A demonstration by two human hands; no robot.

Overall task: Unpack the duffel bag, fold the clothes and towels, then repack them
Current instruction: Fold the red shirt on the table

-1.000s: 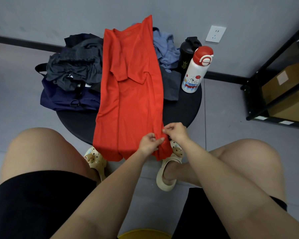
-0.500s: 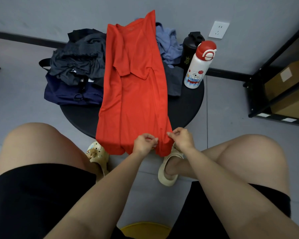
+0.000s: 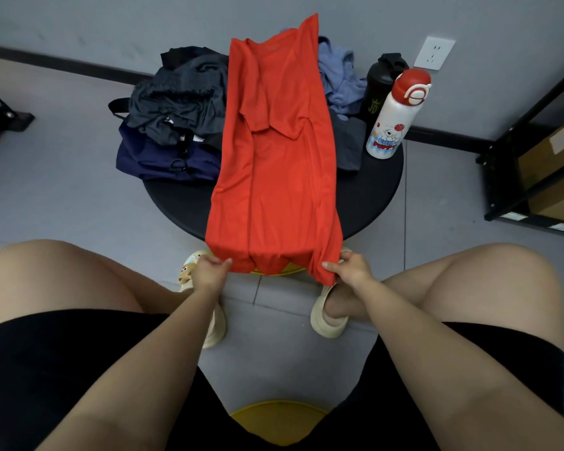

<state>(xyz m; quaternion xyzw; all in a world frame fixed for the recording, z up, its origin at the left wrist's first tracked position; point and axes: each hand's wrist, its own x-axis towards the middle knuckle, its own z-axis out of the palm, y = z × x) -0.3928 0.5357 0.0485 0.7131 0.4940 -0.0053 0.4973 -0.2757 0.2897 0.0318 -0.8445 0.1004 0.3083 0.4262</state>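
Observation:
A red T-shirt (image 3: 277,164) lies lengthwise over the round black table (image 3: 376,200), its sleeves folded in and its hem hanging over the near edge. My left hand (image 3: 209,271) pinches the hem's left corner. My right hand (image 3: 350,268) pinches the hem's right corner. A navy duffel bag (image 3: 163,161) sits at the table's left with dark grey clothes (image 3: 176,99) heaped on it. A crumpled blue garment (image 3: 341,83) lies behind the shirt on the right.
A white bottle with a red cap (image 3: 394,115) and a black bottle (image 3: 383,79) stand at the table's right. A black shelf with cardboard boxes (image 3: 547,164) stands at the far right. My knees flank the table; a yellow stool (image 3: 274,421) is beneath me.
My hands were close together at the hem's right part; the left hand has moved left to the other corner, spreading the hem wide.

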